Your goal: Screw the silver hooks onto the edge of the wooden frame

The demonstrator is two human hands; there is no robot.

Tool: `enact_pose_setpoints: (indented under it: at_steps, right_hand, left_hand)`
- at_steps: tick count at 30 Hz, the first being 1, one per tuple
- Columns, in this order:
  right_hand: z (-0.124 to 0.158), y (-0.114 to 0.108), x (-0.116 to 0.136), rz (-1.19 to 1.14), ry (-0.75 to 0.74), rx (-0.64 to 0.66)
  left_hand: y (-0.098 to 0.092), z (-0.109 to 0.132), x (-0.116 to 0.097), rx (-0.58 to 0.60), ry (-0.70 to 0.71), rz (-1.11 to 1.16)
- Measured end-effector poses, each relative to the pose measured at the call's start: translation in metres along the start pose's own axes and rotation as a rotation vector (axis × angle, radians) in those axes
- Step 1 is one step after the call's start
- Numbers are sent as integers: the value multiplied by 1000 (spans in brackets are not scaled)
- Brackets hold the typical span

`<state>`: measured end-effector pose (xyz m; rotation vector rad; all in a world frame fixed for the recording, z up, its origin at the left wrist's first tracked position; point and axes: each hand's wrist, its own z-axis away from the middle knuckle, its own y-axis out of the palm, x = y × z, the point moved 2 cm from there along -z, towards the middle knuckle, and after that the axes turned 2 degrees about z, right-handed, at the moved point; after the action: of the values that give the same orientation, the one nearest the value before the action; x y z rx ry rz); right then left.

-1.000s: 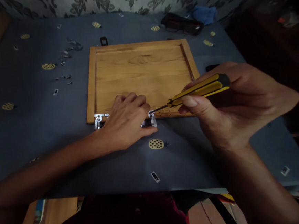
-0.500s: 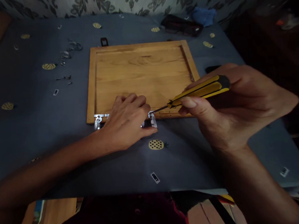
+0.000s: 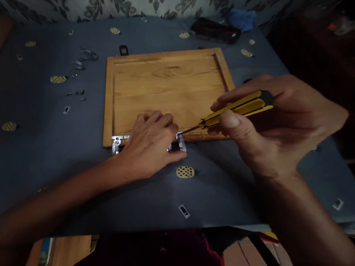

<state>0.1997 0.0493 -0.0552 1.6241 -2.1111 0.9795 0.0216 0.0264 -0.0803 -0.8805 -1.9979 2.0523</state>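
Right hand (image 3: pixel 275 129): grip clamped on yellow screwdriver (image 3: pixel 237 108), reaching metal bracket (image 3: pixel 182 144) at wooden panel (image 3: pixel 164 89)'s near edge; panel flat on desk (image 3: pixel 134 206). Left hand (image 3: pixel 150 145) covers bracket; we can't tell if it pinches. We'd steepen the slanted screwdriver, press while turning.

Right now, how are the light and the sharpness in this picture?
Head view, light: dim, nearly black at upper right, with pale glints on the metal pieces; head view, shadow: soft patch on the tablecloth beside the right forearm; head view, focus: small screws look blurry.
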Motion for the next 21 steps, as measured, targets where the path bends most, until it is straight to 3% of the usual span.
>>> enact_pose_setpoints:
  at_steps: [8,21]
  right_hand:
    - [4,-3,2,-47,67,0]
    - [2,-1,-6,-9,-33,-47]
  left_hand:
    - [0,1,1,3,3,5]
    - [-1,0,0,2,2,1]
